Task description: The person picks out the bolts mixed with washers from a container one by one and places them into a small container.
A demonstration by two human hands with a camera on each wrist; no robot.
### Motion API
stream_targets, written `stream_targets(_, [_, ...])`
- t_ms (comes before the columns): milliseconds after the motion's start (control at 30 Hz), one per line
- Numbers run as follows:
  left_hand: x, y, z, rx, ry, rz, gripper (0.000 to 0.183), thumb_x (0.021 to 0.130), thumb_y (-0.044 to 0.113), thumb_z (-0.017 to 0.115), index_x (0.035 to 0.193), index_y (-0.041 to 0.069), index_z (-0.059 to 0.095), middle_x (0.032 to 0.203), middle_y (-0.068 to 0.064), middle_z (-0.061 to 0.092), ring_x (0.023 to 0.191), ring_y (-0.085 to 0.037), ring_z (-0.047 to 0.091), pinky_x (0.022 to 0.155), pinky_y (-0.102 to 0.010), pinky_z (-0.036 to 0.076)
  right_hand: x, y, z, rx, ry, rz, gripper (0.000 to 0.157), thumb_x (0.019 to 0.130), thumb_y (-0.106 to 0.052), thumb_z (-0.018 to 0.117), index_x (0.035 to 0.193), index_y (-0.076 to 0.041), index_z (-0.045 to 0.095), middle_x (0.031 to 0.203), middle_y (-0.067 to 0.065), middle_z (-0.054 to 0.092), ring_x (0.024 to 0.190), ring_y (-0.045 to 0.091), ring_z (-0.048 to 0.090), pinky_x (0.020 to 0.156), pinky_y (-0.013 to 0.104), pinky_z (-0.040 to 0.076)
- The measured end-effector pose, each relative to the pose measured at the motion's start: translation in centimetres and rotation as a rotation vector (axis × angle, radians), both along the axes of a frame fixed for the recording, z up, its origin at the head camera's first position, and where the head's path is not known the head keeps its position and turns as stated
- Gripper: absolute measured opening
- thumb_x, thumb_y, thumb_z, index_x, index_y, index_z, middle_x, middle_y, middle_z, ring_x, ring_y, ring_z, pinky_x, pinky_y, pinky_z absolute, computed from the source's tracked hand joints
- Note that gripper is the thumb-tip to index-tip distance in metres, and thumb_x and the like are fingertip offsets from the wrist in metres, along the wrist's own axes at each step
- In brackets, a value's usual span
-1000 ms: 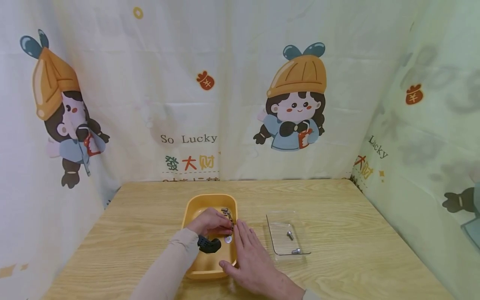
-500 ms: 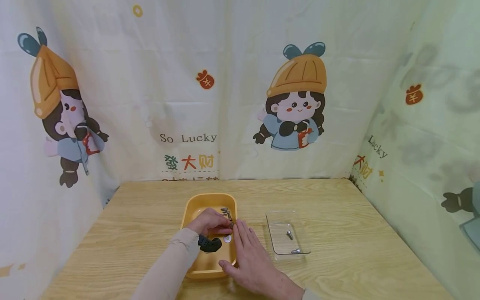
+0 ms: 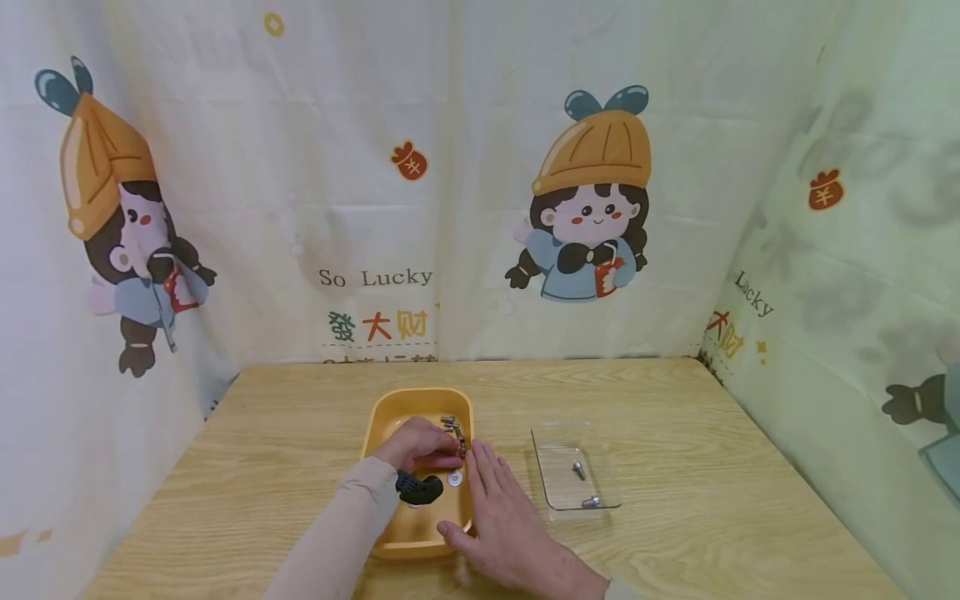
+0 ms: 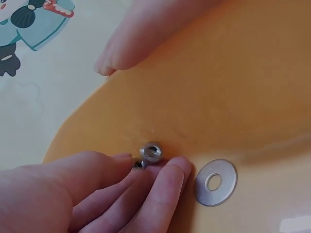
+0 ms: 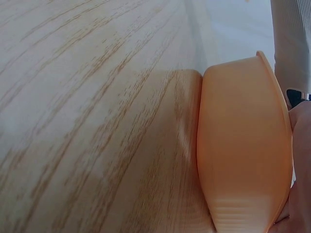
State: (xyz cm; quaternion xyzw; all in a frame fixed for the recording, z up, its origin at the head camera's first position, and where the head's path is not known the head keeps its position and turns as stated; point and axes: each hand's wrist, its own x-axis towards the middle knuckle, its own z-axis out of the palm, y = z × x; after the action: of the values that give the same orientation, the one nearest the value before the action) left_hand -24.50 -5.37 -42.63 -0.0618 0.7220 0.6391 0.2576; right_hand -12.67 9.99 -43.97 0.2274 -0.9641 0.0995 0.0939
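Observation:
A yellow-orange tray (image 3: 420, 533) stands on the table with the left hand (image 3: 417, 442) reaching inside it. In the left wrist view, that hand's thumb and fingers close around a socket-head screw (image 4: 152, 151) near the tray wall. Part of another small metal piece (image 4: 138, 164) shows by the thumb tip. A flat washer (image 4: 216, 182) lies on the tray floor beside the fingers. The right hand (image 3: 506, 525) rests along the tray's right rim, fingers straight and thumb spread apart over the front corner. Most of it is out of the right wrist view, which shows the tray's outer wall.
Several more metal screws (image 3: 450, 423) lie in the tray's far right part. To the right, a clear plastic box (image 3: 551, 500) holds two screws. A printed curtain (image 3: 480, 208) hangs behind the wooden table (image 3: 675, 467) and at both sides.
The left fingertips have shifted very slightly left beside the screw. The right hand, tray and clear box stay in place.

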Motion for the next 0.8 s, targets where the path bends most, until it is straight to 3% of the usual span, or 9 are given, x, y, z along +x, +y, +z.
stream_targets(167, [0.23,0.18,-0.02,-0.001,0.018,-0.023,0.021,0.084,0.002,0.058,0.100,-0.010,0.063,0.087,-0.019,0.068,0.083,-0.028,0.067,0.077,-0.035,0.056,0.02,-0.04,0.05,-0.004,-0.014,0.002,0.088,0.084,-0.067,0.030,0.143,-0.004,0.013,0.152,0.009,0.000,0.139,0.023,0.008,0.114,0.043,0.019])
stream_targets(567, [0.08,0.32,-0.70,-0.010,0.039,0.004,0.019,0.083,0.002,0.060,0.098,-0.009,0.064,0.083,-0.015,0.067,0.077,-0.025,0.068,0.073,-0.034,0.057,0.02,-0.01,0.22,-0.003,-0.029,0.012,0.088,0.085,-0.067,0.029,0.143,-0.003,0.013,0.152,0.009,-0.003,0.139,0.023,0.006,0.114,0.043,0.019])
stream_targets(800, [0.01,0.45,-0.43,-0.040,0.059,-0.005,0.019,0.084,0.006,0.060,0.098,-0.006,0.065,0.085,-0.013,0.067,0.074,-0.022,0.068,0.071,-0.032,0.057,0.08,0.12,0.44,-0.001,-0.034,0.016,0.088,0.085,-0.067,0.029,0.143,-0.004,0.012,0.152,0.011,0.001,0.140,0.023,0.005,0.114,0.043,0.018])
